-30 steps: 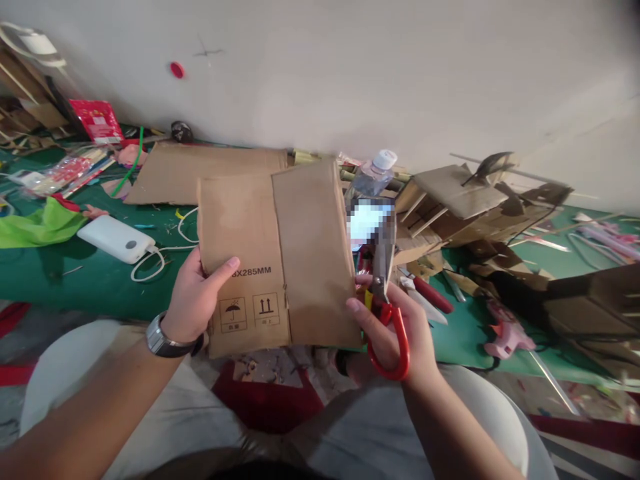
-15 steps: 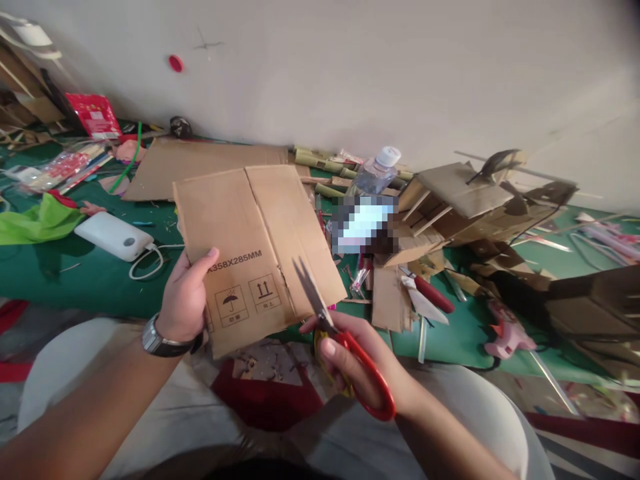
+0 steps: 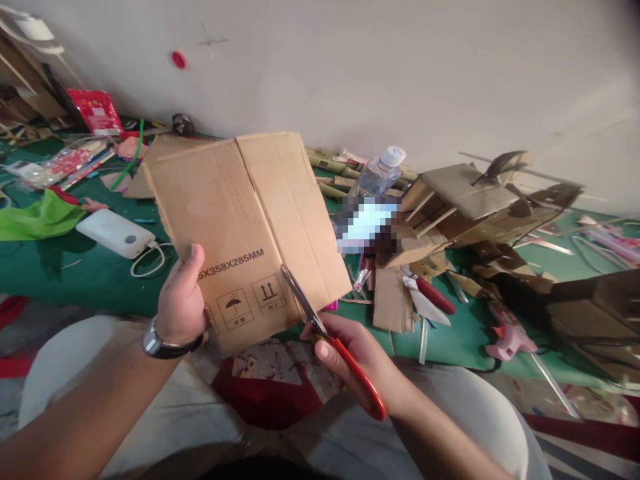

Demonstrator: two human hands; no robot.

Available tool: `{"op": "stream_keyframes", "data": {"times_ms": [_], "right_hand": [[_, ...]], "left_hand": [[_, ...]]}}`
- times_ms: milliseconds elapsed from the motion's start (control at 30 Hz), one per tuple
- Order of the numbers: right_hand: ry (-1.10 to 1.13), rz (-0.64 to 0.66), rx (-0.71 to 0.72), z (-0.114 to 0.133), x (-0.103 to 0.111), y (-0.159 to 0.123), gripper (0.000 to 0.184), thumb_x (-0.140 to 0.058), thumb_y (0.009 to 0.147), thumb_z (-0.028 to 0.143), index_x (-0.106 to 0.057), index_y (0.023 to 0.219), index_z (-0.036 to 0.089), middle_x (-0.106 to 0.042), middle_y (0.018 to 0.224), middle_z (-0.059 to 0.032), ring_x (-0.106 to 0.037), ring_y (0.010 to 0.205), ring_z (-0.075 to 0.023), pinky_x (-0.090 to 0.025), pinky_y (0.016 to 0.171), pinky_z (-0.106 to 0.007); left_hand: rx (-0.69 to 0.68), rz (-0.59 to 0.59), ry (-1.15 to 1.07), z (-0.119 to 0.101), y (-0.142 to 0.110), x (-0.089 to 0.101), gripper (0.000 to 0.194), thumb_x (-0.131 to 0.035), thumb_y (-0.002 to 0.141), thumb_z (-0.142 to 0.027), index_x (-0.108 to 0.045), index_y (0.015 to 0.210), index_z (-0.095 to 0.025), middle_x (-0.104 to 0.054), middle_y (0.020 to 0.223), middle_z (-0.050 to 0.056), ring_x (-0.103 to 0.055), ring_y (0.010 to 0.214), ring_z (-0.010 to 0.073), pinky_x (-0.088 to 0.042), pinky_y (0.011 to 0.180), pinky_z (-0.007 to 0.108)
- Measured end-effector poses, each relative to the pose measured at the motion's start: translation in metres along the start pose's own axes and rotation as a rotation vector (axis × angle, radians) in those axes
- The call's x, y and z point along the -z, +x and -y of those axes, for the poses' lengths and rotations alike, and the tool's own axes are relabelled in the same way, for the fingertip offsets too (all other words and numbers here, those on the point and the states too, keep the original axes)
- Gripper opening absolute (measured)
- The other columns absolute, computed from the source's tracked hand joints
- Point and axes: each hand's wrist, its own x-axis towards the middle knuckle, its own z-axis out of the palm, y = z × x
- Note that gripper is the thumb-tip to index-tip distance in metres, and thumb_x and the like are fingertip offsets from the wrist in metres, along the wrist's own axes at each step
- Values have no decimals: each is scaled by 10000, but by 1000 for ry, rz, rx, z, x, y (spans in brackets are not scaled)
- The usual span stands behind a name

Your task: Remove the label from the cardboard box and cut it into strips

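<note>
My left hand [image 3: 183, 297] grips the left edge of a printed piece of cardboard [image 3: 215, 207], thumb on its face and fingers hidden behind. The sheet is held up, tilted, above my lap. A slit or fold line runs down it from the top edge toward the printed arrows symbol. My right hand [image 3: 350, 347] is closed around the handles of red-handled scissors [image 3: 357, 380]. Their blades lie over the lower part of that line, at the cardboard's bottom edge. Whether the lower blade is behind the sheet, I cannot tell for sure.
On the green table [image 3: 100, 273] lie a white power bank [image 3: 115, 233], a plastic bottle [image 3: 377, 173], a knife with a red handle [image 3: 435, 295] and a pink glue gun [image 3: 510, 333]. A cardboard model [image 3: 465, 193] stands at the right. Behind is a wall [image 3: 320, 67].
My left hand has raised and shifted the cardboard slightly up and left, showing more of its print. The scissor blades have turned and now lie along the line in the sheet.
</note>
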Motion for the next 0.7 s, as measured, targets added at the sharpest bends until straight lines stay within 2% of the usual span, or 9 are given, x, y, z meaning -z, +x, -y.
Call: {"op": "stream_keyframes", "data": {"times_ms": [100, 233, 400, 567, 700], "right_hand": [[14, -11, -8, -1, 0, -1, 543, -561, 991, 688, -632, 1019, 151, -440, 690, 42, -390, 578, -92, -318, 532, -226], [9, 0, -25, 0, 0, -2, 562, -567, 976, 712, -623, 1008, 153, -437, 687, 44, -393, 564, -91, -320, 523, -228], [14, 6, -40, 1, 0, -2, 558, -575, 975, 707, -629, 1004, 152, -442, 704, 41, -389, 564, -83, -317, 520, -221], [2, 14, -67, 1, 0, -3, 549, -572, 980, 699, -627, 1001, 153, -473, 745, 26, -406, 586, -84, -311, 518, -216], [-41, 19, -71, 4, 1, -3, 560, -562, 980, 708, -631, 984, 152, -463, 729, 25, -411, 599, -93, -308, 522, -218]], "left_hand": [[-14, -30, -56, 0, -5, -5, 329, -767, 930, -420, -771, 1185, -212, -765, 1318, 68, -614, 1387, 303, -527, 1167, 400], [-161, -57, -78, 2, -10, -8, 327, -783, 934, -357, -773, 1194, -160, -782, 1286, 64, -652, 1331, 272, -524, 1164, 351], [-241, -115, -69, 4, -12, -10, 271, -797, 925, -336, -798, 1120, -148, -812, 1204, 45, -713, 1207, 225, -545, 1126, 310], [-284, -128, -60, 6, -13, -9, 248, -792, 924, -342, -808, 1097, -166, -824, 1148, 52, -715, 1217, 241, -564, 1108, 332], [-392, -144, -13, 10, -13, -3, 225, -822, 895, -344, -822, 1037, -170, -830, 1109, 53, -728, 1190, 243, -597, 1028, 294]]}}
